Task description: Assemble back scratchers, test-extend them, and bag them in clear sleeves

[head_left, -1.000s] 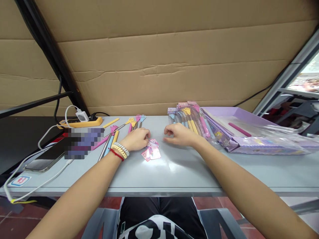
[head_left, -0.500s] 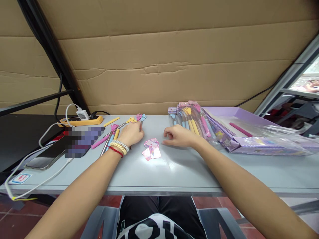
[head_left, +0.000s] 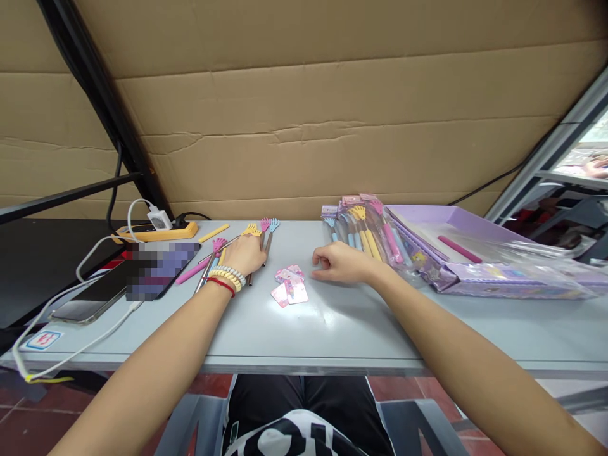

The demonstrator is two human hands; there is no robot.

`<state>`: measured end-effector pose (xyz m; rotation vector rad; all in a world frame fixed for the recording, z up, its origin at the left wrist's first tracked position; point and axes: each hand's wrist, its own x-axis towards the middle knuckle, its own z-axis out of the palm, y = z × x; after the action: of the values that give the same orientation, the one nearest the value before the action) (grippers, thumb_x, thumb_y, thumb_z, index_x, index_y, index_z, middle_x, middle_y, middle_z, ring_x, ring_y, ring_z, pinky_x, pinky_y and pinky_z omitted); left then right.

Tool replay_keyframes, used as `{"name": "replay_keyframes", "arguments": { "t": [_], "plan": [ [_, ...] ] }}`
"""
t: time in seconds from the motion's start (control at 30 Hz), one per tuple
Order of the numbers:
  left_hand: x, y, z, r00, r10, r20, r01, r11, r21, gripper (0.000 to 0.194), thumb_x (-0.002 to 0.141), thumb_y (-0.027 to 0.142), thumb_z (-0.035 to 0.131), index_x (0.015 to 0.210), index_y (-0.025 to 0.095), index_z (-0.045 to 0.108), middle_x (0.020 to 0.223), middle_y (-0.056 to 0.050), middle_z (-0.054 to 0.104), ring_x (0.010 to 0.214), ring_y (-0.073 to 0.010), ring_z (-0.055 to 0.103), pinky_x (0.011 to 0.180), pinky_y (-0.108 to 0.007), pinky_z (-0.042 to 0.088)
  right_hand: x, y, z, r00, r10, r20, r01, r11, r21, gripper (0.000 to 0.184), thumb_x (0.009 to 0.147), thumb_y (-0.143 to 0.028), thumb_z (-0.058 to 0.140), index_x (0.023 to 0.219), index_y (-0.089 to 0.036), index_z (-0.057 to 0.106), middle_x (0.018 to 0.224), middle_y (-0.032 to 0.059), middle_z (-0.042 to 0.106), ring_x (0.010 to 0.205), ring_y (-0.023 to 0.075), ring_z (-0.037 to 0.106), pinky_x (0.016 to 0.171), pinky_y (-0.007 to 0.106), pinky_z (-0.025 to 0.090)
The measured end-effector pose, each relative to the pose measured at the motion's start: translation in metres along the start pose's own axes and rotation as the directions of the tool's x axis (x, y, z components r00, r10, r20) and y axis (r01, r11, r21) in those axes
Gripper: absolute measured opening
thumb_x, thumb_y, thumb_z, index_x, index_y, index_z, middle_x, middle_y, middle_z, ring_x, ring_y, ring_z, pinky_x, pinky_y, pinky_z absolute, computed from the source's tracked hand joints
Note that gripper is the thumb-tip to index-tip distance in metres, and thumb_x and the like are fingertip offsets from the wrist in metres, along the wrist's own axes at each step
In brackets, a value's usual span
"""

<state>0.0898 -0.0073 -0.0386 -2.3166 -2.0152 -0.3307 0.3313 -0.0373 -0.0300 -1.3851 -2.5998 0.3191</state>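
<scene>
My left hand [head_left: 244,255] lies over a group of telescopic back scratchers with small hand-shaped heads. Its fingers point down and are mostly hidden, so a grip cannot be made out. Just beyond the knuckles are yellow heads [head_left: 251,230], and beside them a pink head [head_left: 265,224] and a blue back scratcher [head_left: 270,239]. Another pink-headed back scratcher [head_left: 219,244] sits left of the wrist. My right hand [head_left: 339,261] rests on the table, loosely curled, thumb apart from the index finger, nothing visible in it. Small pink printed cards [head_left: 291,288] lie between the hands.
Bagged back scratchers [head_left: 365,231] lie behind my right hand, against a purple box [head_left: 446,278] holding clear plastic and a pink rod [head_left: 459,249]. At left are phones [head_left: 95,297], white cables and a yellow power strip [head_left: 178,232]. A cardboard wall [head_left: 304,139] closes the back.
My left hand has shifted slightly left, uncovering the shafts of the blue back scratcher and its neighbour. My right hand and the cards look the same.
</scene>
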Motion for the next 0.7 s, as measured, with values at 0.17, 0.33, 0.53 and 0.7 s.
{"name": "replay_keyframes", "arguments": {
  "t": [0.17,0.33,0.53,0.7],
  "plan": [
    [0.0007,-0.0020,-0.0002,1.000,-0.015,0.021,0.015,1.000,-0.009,0.025,0.074,0.025,0.048,0.088,0.017,0.067,0.099,-0.017,0.069,0.092,-0.0330,0.065,0.073,-0.040,0.049,0.0007,0.0021,0.0022,1.000,-0.010,0.005,0.010,1.000,-0.001,0.020,0.078,-0.039,0.058,0.082,-0.019,0.061,0.072,0.0017,0.064,0.059,0.0119,0.051,0.056,0.025,0.034],
    [0.0019,-0.0018,0.0012,0.998,-0.022,0.051,0.021,1.000,0.024,0.030,0.079,0.033,0.044,0.089,0.017,0.068,0.099,-0.017,0.069,0.093,-0.0326,0.065,0.074,-0.039,0.050,-0.0001,0.0016,0.0021,1.000,0.003,0.014,-0.003,1.000,0.008,0.021,0.078,-0.039,0.057,0.082,-0.018,0.061,0.073,0.0022,0.065,0.060,0.0117,0.051,0.055,0.024,0.034],
    [0.0043,0.0000,0.0029,0.994,-0.047,0.097,0.036,0.993,0.113,0.039,0.082,0.042,0.039,0.091,0.017,0.069,0.101,-0.016,0.069,0.098,-0.0336,0.064,0.078,-0.042,0.050,0.0013,0.0013,0.0026,0.999,0.006,0.035,-0.007,1.000,0.010,0.021,0.079,-0.039,0.056,0.082,-0.019,0.060,0.073,0.0015,0.064,0.060,0.0114,0.050,0.055,0.024,0.034],
    [0.0049,0.0010,0.0036,0.992,-0.021,0.121,0.003,0.989,0.150,0.043,0.083,0.041,0.035,0.097,0.017,0.068,0.105,-0.017,0.067,0.099,-0.0333,0.063,0.079,-0.044,0.050,0.0020,0.0014,0.0033,0.999,0.000,0.042,0.000,1.000,-0.002,0.022,0.079,-0.040,0.056,0.082,-0.019,0.060,0.074,0.0023,0.065,0.061,0.0119,0.050,0.055,0.024,0.033]
  ]
}}
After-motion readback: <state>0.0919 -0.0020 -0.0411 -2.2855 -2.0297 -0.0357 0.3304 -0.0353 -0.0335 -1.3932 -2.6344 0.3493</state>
